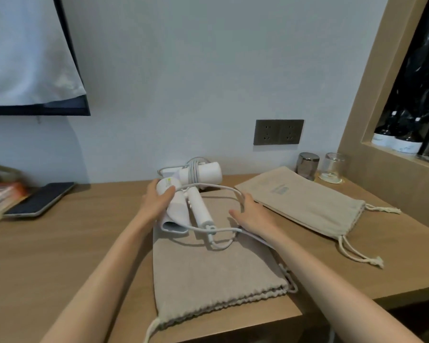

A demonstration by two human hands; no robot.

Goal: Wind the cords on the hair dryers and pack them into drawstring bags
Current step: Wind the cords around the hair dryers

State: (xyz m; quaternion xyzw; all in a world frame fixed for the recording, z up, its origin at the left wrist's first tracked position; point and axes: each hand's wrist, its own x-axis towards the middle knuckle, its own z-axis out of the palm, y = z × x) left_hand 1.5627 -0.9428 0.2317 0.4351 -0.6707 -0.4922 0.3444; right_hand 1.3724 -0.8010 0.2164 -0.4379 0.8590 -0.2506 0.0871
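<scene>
Two white hair dryers, two beige drawstring bags, all on wooden desk [60, 256].

Near hair dryer [181, 206]: lies on near bag [208, 268], barrel and handle side by side, rear cap toward the wall, nozzle toward the camera. Cord [223, 191] unwound, loops out wide to the right and back around the handle end.

Far hair dryer [201, 174]: against the wall, just behind the near one, cord wrapped around the body.

Near bag: flat, gathered mouth at the desk's front edge, drawstring hanging off.

Far bag [305, 201]: flat, to the right, angled, mouth to the right, drawstrings trailing on the desk.
</scene>
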